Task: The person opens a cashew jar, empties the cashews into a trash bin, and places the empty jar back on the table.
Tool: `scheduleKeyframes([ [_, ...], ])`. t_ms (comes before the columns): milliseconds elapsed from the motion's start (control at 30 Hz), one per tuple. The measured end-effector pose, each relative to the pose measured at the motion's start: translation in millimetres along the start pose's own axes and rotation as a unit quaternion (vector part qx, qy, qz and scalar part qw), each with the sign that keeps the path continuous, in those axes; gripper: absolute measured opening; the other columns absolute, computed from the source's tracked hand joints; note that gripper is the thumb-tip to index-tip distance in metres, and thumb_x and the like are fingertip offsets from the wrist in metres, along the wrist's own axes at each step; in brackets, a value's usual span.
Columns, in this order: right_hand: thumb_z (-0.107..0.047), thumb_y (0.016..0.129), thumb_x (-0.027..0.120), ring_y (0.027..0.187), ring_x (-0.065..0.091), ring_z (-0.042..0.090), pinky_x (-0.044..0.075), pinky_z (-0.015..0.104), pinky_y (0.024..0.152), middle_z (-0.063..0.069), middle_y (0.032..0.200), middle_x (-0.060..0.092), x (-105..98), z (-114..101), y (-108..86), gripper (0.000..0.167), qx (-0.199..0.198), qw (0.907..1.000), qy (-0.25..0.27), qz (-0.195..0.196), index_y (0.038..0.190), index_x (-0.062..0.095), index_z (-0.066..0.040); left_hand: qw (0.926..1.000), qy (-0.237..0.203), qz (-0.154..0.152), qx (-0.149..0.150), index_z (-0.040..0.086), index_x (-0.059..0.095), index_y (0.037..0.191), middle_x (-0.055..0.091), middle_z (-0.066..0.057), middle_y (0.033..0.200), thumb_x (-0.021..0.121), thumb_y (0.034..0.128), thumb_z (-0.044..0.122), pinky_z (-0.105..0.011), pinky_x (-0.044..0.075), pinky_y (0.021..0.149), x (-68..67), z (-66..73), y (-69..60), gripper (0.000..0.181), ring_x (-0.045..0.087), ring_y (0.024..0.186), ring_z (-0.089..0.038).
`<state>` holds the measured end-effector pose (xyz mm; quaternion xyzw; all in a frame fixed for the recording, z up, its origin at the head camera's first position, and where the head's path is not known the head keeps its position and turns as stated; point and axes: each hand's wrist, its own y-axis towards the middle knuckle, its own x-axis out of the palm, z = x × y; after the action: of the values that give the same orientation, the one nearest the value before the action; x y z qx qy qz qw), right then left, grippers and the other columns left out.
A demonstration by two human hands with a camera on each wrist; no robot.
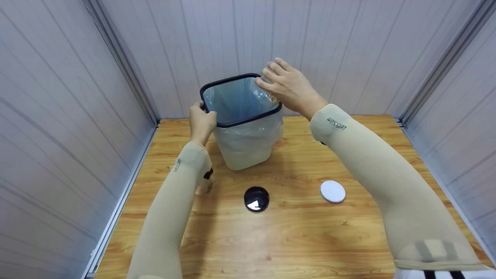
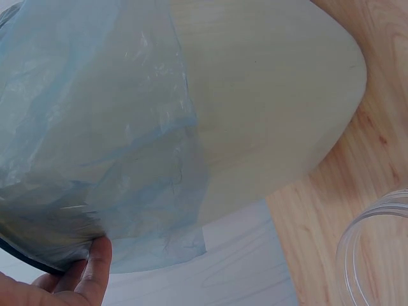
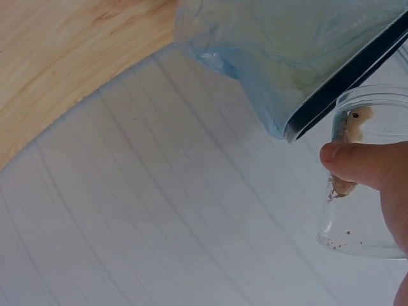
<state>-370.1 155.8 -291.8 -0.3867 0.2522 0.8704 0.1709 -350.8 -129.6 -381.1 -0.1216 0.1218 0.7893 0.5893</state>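
A wastebasket point(image 1: 246, 157) with a pale body and a black rim point(image 1: 248, 121) stands towards the back wall, lined with a bluish plastic bag point(image 1: 232, 99) folded over its edge. My left hand point(image 1: 202, 122) grips the rim at the left; in the left wrist view its fingers point(image 2: 97, 271) press on the bag there. At the right side of the rim, my right hand point(image 1: 288, 85) holds a clear jar point(image 3: 357, 226), tipped with its mouth by the opening. A brown and cream clump point(image 3: 352, 131) clings inside the jar, with small crumbs lower down.
On the wooden table point(image 1: 294, 232) lie a glossy black round lid point(image 1: 256, 198) and a white round lid point(image 1: 332, 191). Another clear container point(image 2: 357, 255) stands near my left forearm, partly hidden by it in the head view. Panelled walls point(image 1: 248, 35) enclose the table.
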Motion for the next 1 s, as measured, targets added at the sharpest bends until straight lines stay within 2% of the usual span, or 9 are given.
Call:
scheduleKeyframes([
  [133,0.005,0.098,0.07,0.142,0.051,0.04,0.036,0.049,0.13,0.02,0.148,0.059,-1.1,0.5,1.0,0.057,-0.014,0.9997,-0.02,0.002,0.15,0.054,-0.012,1.0,0.004,0.004,0.003,-0.005,0.04,0.163,0.049,-0.024,0.165,0.053,0.1011,0.001,-0.04,0.046,0.124,0.6,-0.1,0.6,0.064,0.048,0.155,-0.032],
  [300,0.0,0.095,0.078,0.142,0.051,0.04,0.037,0.05,0.129,0.02,0.148,0.058,-2.6,1.5,2.3,0.062,-0.033,0.9981,-0.052,-0.003,0.15,0.053,-0.013,1.0,0.007,0.006,0.002,-0.005,0.041,0.163,0.05,-0.024,0.164,0.053,0.1006,0.001,-0.04,0.046,0.124,1.2,0.7,0.5,0.064,0.048,0.154,-0.032],
  [533,-0.002,0.092,0.081,0.137,0.052,0.038,0.04,0.048,0.126,0.019,0.145,0.059,0.8,4.2,2.5,0.062,-0.062,0.993,-0.098,0.024,0.146,0.053,-0.014,1.0,0.004,0.005,0.002,-0.006,0.041,0.163,0.051,-0.025,0.164,0.054,0.1003,0.001,-0.04,0.047,0.124,2.6,1.5,-0.8,0.064,0.049,0.153,-0.032],
  [700,-0.006,0.094,0.081,0.139,0.051,0.038,0.04,0.048,0.127,0.019,0.147,0.057,0.8,4.3,1.3,0.06,-0.06,0.993,-0.1,0.018,0.146,0.052,-0.014,1.0,0.0,0.005,0.001,-0.005,0.043,0.162,0.053,-0.024,0.162,0.055,0.0995,0.0,-0.039,0.048,0.122,4.4,1.5,-0.1,0.063,0.051,0.151,-0.031],
  [1000,-0.006,0.091,0.084,0.142,0.049,0.036,0.038,0.048,0.129,0.018,0.149,0.055,-1.3,3.6,0.0,0.067,-0.05,0.993,-0.107,0.001,0.148,0.05,-0.015,0.9999,0.006,0.003,0.007,-0.003,0.048,0.159,0.056,-0.022,0.158,0.052,0.099,0.0,-0.039,0.048,0.122,3.8,2.2,-0.3,0.061,0.054,0.148,-0.029],
])
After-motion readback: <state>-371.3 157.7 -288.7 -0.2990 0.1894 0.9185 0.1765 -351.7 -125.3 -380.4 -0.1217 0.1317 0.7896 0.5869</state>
